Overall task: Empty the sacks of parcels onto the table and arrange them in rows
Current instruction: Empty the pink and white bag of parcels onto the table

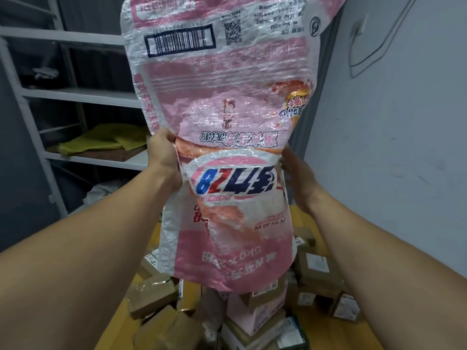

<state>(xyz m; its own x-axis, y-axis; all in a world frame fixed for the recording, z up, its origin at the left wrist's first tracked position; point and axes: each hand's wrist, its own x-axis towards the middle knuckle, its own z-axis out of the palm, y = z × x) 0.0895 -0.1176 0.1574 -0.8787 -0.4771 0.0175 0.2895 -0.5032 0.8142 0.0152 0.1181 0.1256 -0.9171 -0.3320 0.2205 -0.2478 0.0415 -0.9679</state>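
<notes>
A pink and white woven sack (227,122) hangs upside down in front of me, its printing inverted and its open mouth low over the table. My left hand (163,157) grips the sack's left edge at mid height. On the other side, my right hand (297,178) lies against the sack's right edge with its fingers spread and blurred. Below the mouth, several brown cardboard parcels (153,298) and a pink parcel (255,317) lie heaped on the yellow wooden table (326,332).
White metal shelving (75,94) stands at the left, with yellow bags (106,138) on one shelf. A pale wall (391,147) runs close along the right. More boxed parcels (318,271) sit at the table's right side.
</notes>
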